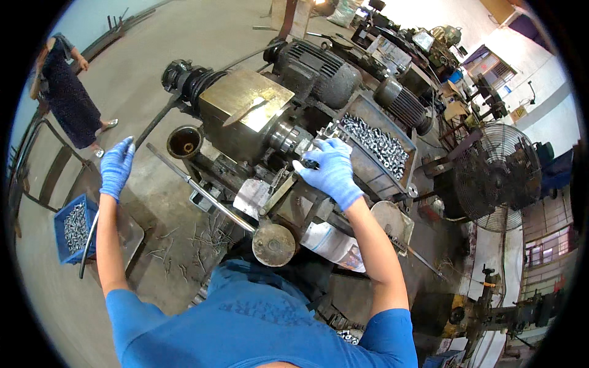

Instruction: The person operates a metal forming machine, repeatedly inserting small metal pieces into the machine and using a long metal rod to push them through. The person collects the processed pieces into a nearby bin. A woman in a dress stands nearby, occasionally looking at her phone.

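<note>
My right hand [334,173], in a blue glove, is at the front of the machine's metal chuck [286,138]. Its thumb and fingers curl round a dark spot there; what they hold, if anything, is hidden. Off to the left, my left hand [118,167], also gloved in blue, is raised with its fingers stretched upward. A long dark lever [158,120] passes behind that hand and wrist; contact between them is unclear. Beside the right hand sits a grey bin [361,170] of small shiny metal parts [379,146].
A blue crate [62,235] of metal parts stands low at the left. A silver bar [205,192] slants across the machine's front. Behind are a motor [322,72] and more machinery. At right stands a large fan [496,178]. A person [70,98] stands at far left.
</note>
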`<act>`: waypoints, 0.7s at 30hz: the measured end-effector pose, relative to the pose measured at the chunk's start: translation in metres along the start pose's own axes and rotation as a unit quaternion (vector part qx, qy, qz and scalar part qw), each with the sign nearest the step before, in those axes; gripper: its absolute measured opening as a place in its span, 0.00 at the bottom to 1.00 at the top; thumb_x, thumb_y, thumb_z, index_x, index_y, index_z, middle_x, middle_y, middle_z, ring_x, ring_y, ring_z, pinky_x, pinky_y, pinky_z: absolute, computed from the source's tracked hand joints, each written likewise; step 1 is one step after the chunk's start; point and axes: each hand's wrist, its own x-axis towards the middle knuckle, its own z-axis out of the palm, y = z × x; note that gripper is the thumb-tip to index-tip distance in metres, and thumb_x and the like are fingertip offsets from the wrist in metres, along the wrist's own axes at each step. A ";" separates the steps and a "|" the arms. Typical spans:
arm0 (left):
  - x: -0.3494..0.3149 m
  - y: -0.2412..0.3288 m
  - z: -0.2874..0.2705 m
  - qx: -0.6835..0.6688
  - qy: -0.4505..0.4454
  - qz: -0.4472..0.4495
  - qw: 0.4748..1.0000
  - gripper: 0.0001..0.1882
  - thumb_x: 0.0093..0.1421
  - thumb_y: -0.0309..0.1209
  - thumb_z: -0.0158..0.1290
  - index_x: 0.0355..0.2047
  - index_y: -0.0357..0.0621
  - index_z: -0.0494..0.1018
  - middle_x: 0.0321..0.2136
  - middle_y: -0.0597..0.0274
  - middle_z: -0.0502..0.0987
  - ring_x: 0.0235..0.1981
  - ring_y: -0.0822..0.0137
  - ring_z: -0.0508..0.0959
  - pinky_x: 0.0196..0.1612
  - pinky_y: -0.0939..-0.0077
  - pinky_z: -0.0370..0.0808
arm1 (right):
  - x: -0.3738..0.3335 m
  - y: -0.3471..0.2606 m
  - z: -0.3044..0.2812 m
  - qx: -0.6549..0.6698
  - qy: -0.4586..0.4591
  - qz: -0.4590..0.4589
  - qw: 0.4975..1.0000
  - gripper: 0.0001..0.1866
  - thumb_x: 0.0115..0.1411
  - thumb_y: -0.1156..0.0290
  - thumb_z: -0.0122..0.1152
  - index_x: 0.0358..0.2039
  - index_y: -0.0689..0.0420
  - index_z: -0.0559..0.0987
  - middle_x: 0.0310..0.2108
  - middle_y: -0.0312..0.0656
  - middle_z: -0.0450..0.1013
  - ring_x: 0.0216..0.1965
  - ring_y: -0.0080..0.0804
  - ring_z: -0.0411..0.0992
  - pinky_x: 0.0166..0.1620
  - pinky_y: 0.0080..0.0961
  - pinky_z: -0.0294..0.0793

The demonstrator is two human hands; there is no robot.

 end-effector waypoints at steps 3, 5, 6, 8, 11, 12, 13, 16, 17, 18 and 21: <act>-0.017 -0.080 0.001 0.073 0.022 -0.028 0.997 0.18 0.61 0.43 0.45 0.42 0.44 0.74 0.34 0.49 0.77 0.37 0.51 0.76 0.42 0.64 0.71 | 0.034 -0.012 0.020 0.040 -0.233 0.072 0.969 0.22 0.47 0.40 0.56 0.27 0.44 0.84 0.32 0.48 0.75 0.41 0.46 0.68 0.50 0.34 0.63; -0.046 -0.089 0.012 0.080 -0.048 -0.133 0.987 0.23 0.60 0.50 0.43 0.41 0.43 0.74 0.34 0.46 0.77 0.37 0.49 0.76 0.42 0.62 0.71 | 0.049 -0.011 0.032 0.068 -0.298 0.080 0.949 0.26 0.50 0.39 0.50 0.23 0.49 0.83 0.21 0.46 0.75 0.31 0.43 0.73 0.48 0.34 0.64; -0.064 -0.069 0.015 0.086 -0.041 -0.170 0.981 0.25 0.59 0.52 0.43 0.40 0.43 0.74 0.34 0.46 0.76 0.37 0.49 0.76 0.41 0.61 0.71 | 0.055 -0.013 0.035 -0.042 -0.307 0.042 0.950 0.30 0.51 0.39 0.47 0.22 0.55 0.82 0.22 0.47 0.75 0.30 0.41 0.74 0.46 0.34 0.67; -0.080 -0.019 0.006 0.102 -0.086 -0.219 0.967 0.27 0.57 0.55 0.43 0.37 0.44 0.74 0.32 0.46 0.77 0.37 0.48 0.76 0.40 0.59 0.71 | 0.054 -0.017 0.031 -0.012 -0.301 0.062 0.951 0.31 0.51 0.39 0.46 0.22 0.57 0.81 0.23 0.48 0.76 0.31 0.41 0.75 0.44 0.33 0.69; -0.090 0.032 0.002 0.121 -0.120 -0.256 0.951 0.28 0.54 0.58 0.45 0.33 0.43 0.73 0.29 0.45 0.76 0.34 0.47 0.76 0.38 0.57 0.71 | 0.055 -0.012 0.044 -0.014 -0.293 0.050 0.955 0.33 0.51 0.39 0.47 0.22 0.61 0.81 0.24 0.51 0.75 0.31 0.42 0.75 0.43 0.33 0.70; -0.097 0.039 0.009 0.125 -0.094 -0.240 0.958 0.27 0.53 0.57 0.47 0.32 0.43 0.72 0.28 0.45 0.76 0.33 0.46 0.76 0.37 0.57 0.71 | 0.053 -0.008 0.045 -0.014 -0.286 0.059 0.956 0.33 0.51 0.39 0.47 0.23 0.61 0.80 0.23 0.52 0.75 0.31 0.43 0.75 0.43 0.33 0.70; -0.100 0.041 0.011 0.127 -0.101 -0.228 0.960 0.26 0.53 0.56 0.48 0.32 0.43 0.72 0.28 0.44 0.76 0.33 0.47 0.76 0.37 0.57 0.71 | 0.052 -0.004 0.053 -0.022 -0.284 0.045 0.958 0.35 0.49 0.38 0.48 0.23 0.63 0.80 0.23 0.53 0.75 0.30 0.44 0.75 0.43 0.34 0.70; -0.105 0.030 0.012 0.116 -0.123 -0.188 0.968 0.25 0.52 0.53 0.50 0.33 0.42 0.73 0.28 0.43 0.76 0.32 0.47 0.76 0.36 0.56 0.71 | 0.050 -0.012 0.043 -0.011 -0.268 0.080 0.960 0.35 0.49 0.37 0.49 0.23 0.63 0.80 0.25 0.52 0.75 0.33 0.43 0.75 0.42 0.34 0.70; -0.109 0.014 0.016 0.141 -0.081 -0.135 0.977 0.25 0.52 0.52 0.50 0.34 0.40 0.73 0.27 0.44 0.76 0.31 0.47 0.76 0.37 0.56 0.72 | 0.052 -0.015 0.042 -0.013 -0.274 0.083 0.958 0.35 0.49 0.37 0.49 0.24 0.62 0.80 0.25 0.52 0.75 0.33 0.43 0.74 0.42 0.33 0.70; -0.100 0.016 0.013 0.149 -0.097 -0.101 0.979 0.25 0.53 0.50 0.51 0.34 0.38 0.74 0.27 0.45 0.76 0.31 0.48 0.76 0.37 0.58 0.72 | 0.053 -0.015 0.037 -0.021 -0.282 0.089 0.955 0.34 0.49 0.37 0.49 0.25 0.62 0.80 0.26 0.51 0.76 0.34 0.43 0.74 0.42 0.33 0.70; -0.065 0.011 0.022 0.107 -0.099 -0.034 0.989 0.22 0.53 0.47 0.51 0.34 0.38 0.74 0.27 0.45 0.76 0.31 0.47 0.76 0.37 0.57 0.72 | 0.050 -0.009 0.032 -0.025 -0.288 0.129 0.948 0.34 0.48 0.37 0.50 0.27 0.61 0.80 0.27 0.51 0.76 0.35 0.42 0.75 0.44 0.33 0.71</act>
